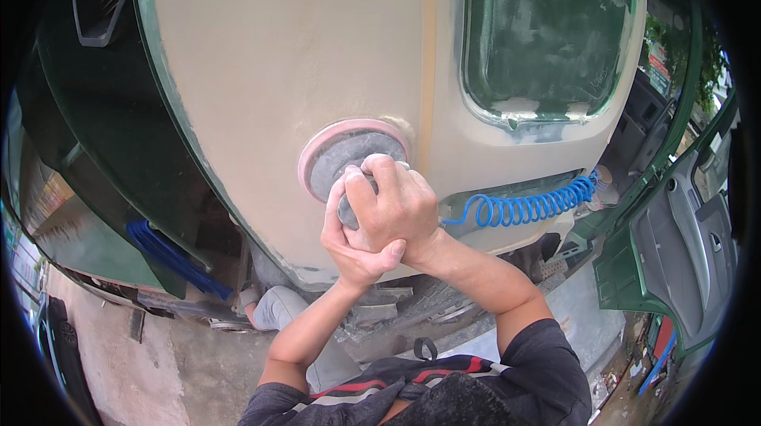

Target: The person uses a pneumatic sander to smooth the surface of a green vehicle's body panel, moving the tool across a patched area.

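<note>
A round sander (pixel 357 152) with a pink-rimmed pad and a grey dusty top rests against a large beige-coated vehicle panel (pixel 254 53). My right hand (pixel 400 200) is closed over the sander's body, fingers curled. Below and left of it, my left hand (pixel 349 255) wraps the same body, its thumb lying beneath my right wrist. Between them the hands hide most of the sander's body. A blue coiled hose (pixel 527 206) runs right from beside my right wrist, across a recess in the panel. Both forearms come up from the lower edge.
Right of the sander, a tan strip (pixel 427 38) runs along the panel beside a green, smeared window-shaped area (pixel 547 38). An open green door (pixel 674 252) stands at the right. Blue hose loops (pixel 174 255) hang at left near dark bodywork. A dark car (pixel 59 339) stands lower left.
</note>
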Demonstrator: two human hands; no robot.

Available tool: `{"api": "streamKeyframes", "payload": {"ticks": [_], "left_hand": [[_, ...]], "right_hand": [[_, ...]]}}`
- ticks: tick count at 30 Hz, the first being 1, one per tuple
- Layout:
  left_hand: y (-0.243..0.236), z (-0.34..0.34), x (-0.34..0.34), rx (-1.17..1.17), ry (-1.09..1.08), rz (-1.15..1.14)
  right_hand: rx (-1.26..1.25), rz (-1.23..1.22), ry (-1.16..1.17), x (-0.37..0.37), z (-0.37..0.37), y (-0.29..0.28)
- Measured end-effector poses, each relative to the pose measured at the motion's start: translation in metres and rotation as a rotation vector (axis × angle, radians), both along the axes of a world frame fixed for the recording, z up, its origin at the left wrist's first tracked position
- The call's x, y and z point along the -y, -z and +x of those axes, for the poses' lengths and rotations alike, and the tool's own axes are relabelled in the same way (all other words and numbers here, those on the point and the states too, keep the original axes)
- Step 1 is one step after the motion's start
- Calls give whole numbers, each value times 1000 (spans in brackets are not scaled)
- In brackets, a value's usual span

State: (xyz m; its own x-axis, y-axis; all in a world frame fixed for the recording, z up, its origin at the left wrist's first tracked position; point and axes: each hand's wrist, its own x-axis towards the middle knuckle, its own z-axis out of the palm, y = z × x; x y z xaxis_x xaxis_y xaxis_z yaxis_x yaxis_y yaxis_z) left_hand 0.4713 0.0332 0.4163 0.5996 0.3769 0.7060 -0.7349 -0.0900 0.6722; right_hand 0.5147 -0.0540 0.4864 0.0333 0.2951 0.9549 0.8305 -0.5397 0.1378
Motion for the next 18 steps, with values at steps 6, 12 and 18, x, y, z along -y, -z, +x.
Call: {"api": "streamKeyframes", "payload": {"ticks": [6, 12, 18], "left_hand": [[71, -19, 2, -138, -33, 28], [49, -14, 5, -108, -23, 39], [-4, -5, 3, -37, 20, 58]], "right_hand": [[-62, 0, 47, 3, -8, 80], [-89, 28, 24, 7, -5, 59], [-65, 81, -17, 6, 0, 8]]}}
